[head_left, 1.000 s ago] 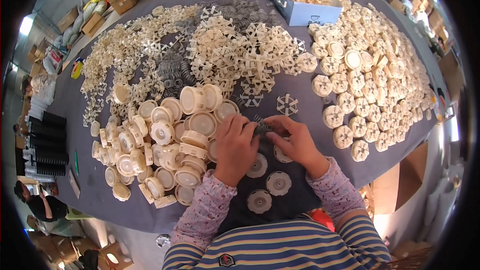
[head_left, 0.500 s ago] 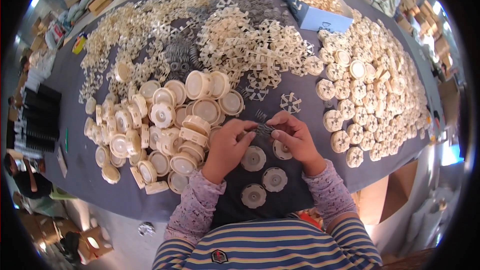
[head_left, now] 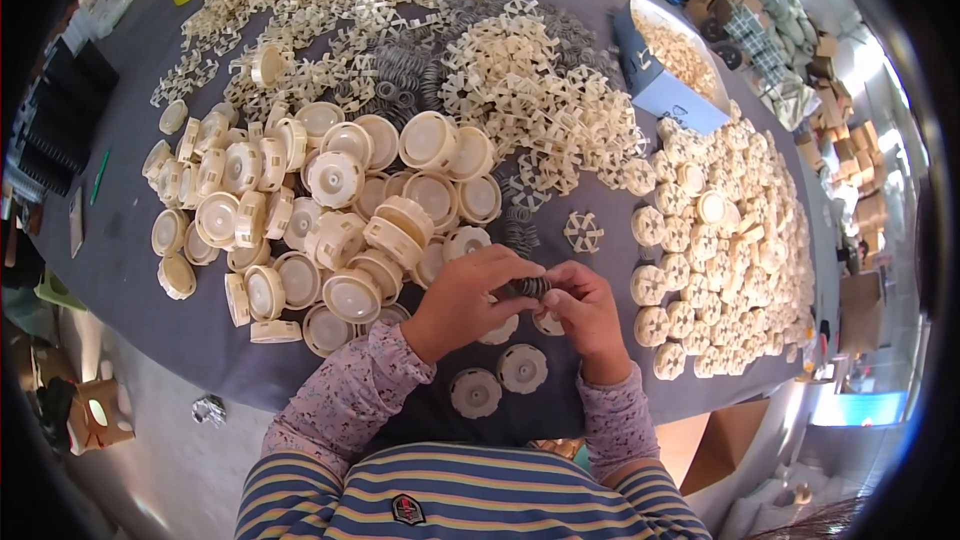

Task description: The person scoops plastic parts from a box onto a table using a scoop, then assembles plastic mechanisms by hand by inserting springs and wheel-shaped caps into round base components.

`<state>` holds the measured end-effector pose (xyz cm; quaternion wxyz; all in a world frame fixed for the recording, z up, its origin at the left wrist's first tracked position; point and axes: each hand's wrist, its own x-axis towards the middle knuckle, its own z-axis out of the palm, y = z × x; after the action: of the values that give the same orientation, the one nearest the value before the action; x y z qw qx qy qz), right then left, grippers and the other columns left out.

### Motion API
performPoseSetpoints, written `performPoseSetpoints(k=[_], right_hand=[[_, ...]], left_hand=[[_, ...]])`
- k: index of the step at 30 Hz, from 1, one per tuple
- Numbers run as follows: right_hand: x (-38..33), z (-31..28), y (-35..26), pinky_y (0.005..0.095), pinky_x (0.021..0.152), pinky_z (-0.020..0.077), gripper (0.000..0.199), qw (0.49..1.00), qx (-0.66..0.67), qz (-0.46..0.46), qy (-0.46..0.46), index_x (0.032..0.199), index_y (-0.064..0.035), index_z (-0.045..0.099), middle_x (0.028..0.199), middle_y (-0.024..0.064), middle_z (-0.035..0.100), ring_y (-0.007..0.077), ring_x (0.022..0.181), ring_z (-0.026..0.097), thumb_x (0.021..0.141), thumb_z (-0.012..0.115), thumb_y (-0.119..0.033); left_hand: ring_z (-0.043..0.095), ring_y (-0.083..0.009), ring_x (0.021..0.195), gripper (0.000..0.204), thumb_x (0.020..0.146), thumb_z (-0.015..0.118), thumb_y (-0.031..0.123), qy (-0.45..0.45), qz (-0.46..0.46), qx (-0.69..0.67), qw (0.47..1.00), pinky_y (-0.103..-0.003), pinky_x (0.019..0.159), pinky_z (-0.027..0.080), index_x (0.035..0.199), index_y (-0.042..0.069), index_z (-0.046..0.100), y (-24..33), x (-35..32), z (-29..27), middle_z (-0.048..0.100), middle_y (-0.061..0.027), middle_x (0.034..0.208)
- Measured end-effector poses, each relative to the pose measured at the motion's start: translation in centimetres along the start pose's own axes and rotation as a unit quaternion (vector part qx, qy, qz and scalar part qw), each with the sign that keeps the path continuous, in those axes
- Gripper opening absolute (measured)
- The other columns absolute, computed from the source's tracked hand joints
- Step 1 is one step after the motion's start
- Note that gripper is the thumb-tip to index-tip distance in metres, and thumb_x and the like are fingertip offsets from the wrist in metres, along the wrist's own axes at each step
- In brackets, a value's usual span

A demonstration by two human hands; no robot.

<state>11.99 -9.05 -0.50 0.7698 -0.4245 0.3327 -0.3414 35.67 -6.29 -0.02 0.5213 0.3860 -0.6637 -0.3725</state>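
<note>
Between my left hand [head_left: 474,298] and my right hand [head_left: 588,312], a dark metal coil spring [head_left: 534,287] is pinched by the fingertips of both. Whether it is one coil or a few tangled ones, I cannot tell. Near my body lie round cream caps [head_left: 522,369], two in full view and others partly covered by my hands. Loose coil springs [head_left: 520,232] rest just beyond my fingers. Off to their right, a spoked plastic ring [head_left: 583,231] lies by itself on the dark tablecloth.
Left of my hands, round cream housings [head_left: 340,178] are heaped. Farther back are piles of spoked rings [head_left: 545,105], grey springs [head_left: 405,65] and small cream clips [head_left: 290,0]. A blue-white box [head_left: 690,108] of small parts stands at back right, beside rows of assembled round pieces [head_left: 700,270].
My hands have drawn closer together around the spring, which now sits bunched between the fingertips. The whole view has turned and shifted, so the table appears tilted.
</note>
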Motion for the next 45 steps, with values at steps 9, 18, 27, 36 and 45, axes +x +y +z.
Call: performPoseSetpoints(k=[9, 18, 27, 36, 45], right_hand=[[-2.1, 0.1, -4.0, 0.0339, 0.082, 0.0587, 0.033, 0.731, -0.541, -0.416, -0.007, 0.115, 0.001, 0.072, 0.111, 0.0128, 0.072, 0.0209, 0.095, 0.072, 0.085, 0.083, 0.006], [-4.7, -0.4, -1.5, 0.0308, 0.083, 0.0596, 0.03, 0.971, -0.164, -0.163, 0.055, 0.116, 0.0071, 0.071, 0.109, 0.0138, 0.072, 0.0188, 0.098, 0.073, 0.088, 0.081, 0.008], [-4.1, 0.5, -3.2, 0.0332, 0.078, 0.0595, 0.037, 0.839, -0.431, -0.332, -0.005, 0.111, -0.0012, 0.076, 0.108, 0.0137, 0.074, 0.0222, 0.095, 0.073, 0.078, 0.087, 0.01], [-5.1, 0.5, -0.1, 0.0333, 0.085, 0.0581, 0.033, 0.966, -0.17, -0.168, 0.095, 0.114, 0.0008, 0.074, 0.112, 0.0137, 0.072, 0.0231, 0.1, 0.072, 0.084, 0.083, 0.007], [-5.5, -1.2, -3.0, 0.0322, 0.081, 0.0557, 0.035, 0.81, -0.513, -0.226, 0.17, 0.114, -0.0026, 0.077, 0.111, 0.0109, 0.071, 0.0201, 0.094, 0.069, 0.081, 0.088, -0.001]], left_hand=[[0.076, -0.0163, 0.081, 0.033, 0.101, 0.076, 0.028, -0.26, -0.445, -0.332, 0.79, -0.027, 0.07, 0.063, 0.118, 0.0, 0.072, 1.6, 1.0, -2.0, 0.075, -0.0062, 0.102], [0.066, -0.0063, 0.094, 0.041, 0.097, 0.08, 0.009, -0.102, -0.149, -0.306, 0.935, -0.022, 0.064, 0.053, 0.136, 0.006, 0.068, 0.7, -1.4, 2.5, 0.068, -0.0002, 0.113], [0.071, -0.0095, 0.073, 0.024, 0.107, 0.069, 0.02, -0.087, -0.456, -0.44, 0.769, -0.026, 0.063, 0.062, 0.12, 0.0, 0.072, 0.9, -1.2, 2.1, 0.073, -0.004, 0.09], [0.072, -0.01, 0.075, 0.022, 0.101, 0.076, 0.017, -0.02, -0.111, -0.169, 0.979, -0.028, 0.066, 0.063, 0.114, -0.001, 0.075, 1.2, -1.8, 3.6, 0.073, -0.0032, 0.09], [0.068, -0.0075, 0.077, 0.032, 0.105, 0.068, 0.022, -0.101, -0.413, -0.308, 0.851, -0.024, 0.063, 0.059, 0.127, -0.001, 0.072, 1.2, -1.5, -0.1, 0.073, -0.0034, 0.098]])
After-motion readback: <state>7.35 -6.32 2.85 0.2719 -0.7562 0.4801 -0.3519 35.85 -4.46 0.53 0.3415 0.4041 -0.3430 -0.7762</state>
